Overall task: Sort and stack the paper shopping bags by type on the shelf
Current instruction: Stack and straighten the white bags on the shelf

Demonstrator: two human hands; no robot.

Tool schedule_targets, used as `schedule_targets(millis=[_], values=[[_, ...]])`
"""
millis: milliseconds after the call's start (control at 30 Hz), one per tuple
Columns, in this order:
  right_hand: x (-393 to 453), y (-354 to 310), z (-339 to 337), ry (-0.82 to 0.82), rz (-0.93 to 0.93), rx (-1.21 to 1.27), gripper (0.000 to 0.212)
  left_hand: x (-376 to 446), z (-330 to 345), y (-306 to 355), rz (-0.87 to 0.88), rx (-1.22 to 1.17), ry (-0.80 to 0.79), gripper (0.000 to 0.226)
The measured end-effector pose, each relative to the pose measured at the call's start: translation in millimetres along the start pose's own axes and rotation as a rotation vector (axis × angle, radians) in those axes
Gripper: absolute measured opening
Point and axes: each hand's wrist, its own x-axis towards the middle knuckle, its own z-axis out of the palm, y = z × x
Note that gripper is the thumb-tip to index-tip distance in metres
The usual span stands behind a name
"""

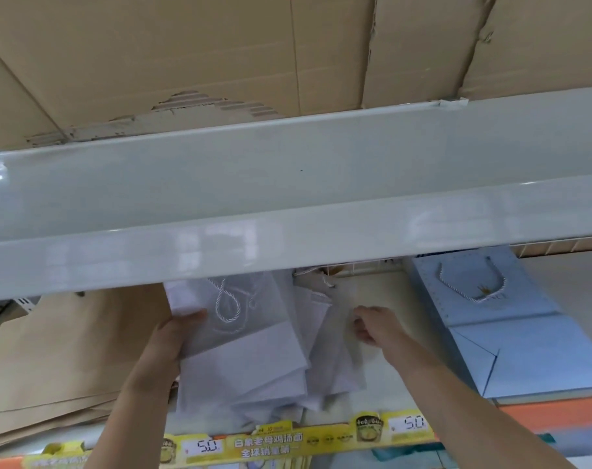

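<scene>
White paper shopping bags (254, 360) with twisted white cord handles lie fanned in a loose, skewed pile on the pale lower shelf (389, 377), between a stack of flat brown paper bags (68, 360) on the left and light blue paper bags (511, 333) with cord handles on the right. The left hand (173, 336) grips the top white bag's left edge, thumb curled over its face. The right hand (372, 324) reaches in just beside the pile's right side, fingers loosely bent and holding nothing; whether they touch the paper is unclear. Squaring the pile well probably calls for pressing both sides inward together and tucking the handles flat, so edges align before the stack settles. A glossy grey-white upper shelf (288, 204) overhangs the work and hides the bags' far ends, limiting headroom. Torn brown cardboard (186, 62) lines the shelving above. Yellow price labels (271, 441) run along the shelf's front lip.
</scene>
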Motion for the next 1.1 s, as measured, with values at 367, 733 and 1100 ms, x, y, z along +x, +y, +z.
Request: schedule_targets(millis=[367,733,1100], values=[[-22,-7,34,-0.347,-0.104,-0.053,0.056,16,43,-32,-0.201,0.25,0.141,0.111],[-14,-5,18,-0.288,-0.246,0.165,0.051,-5,51,-42,-0.265,0.437,0.185,0.129],[-6,21,-12,-0.287,-0.153,0.167,0.032,-16,72,-38,-0.192,0.591,0.243,0.08]])
